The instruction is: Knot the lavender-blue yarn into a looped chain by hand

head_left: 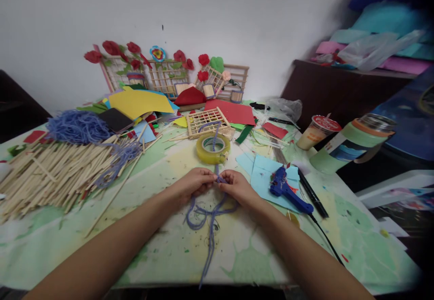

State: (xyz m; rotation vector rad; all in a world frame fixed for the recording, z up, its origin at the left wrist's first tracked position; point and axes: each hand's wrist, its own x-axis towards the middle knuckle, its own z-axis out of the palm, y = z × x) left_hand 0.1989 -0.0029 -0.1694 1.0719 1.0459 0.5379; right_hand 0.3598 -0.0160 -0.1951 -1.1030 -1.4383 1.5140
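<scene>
Both hands meet at the middle of the table, pinching purple yarn (212,221) between thumbs and fingertips. My left hand (195,183) is closed on the yarn from the left. From the right, my right hand (237,186) grips it at the same spot, fingertips nearly touching. Below the hands the yarn lies in loops, with loose ends trailing toward the near table edge. Above them, a strand runs up to a roll of yellowish clear tape (205,154) and through its middle. The strand's far end rests on a small wooden stick lattice (206,122).
Many thin wooden sticks (50,178) and a purple yarn heap (77,127) lie left. A blue glue gun (288,191) rests on light blue paper (261,173) at right, its cord trailing forward. Behind stand a bottle (349,144), a cup (315,132) and lattices with red flowers (169,76).
</scene>
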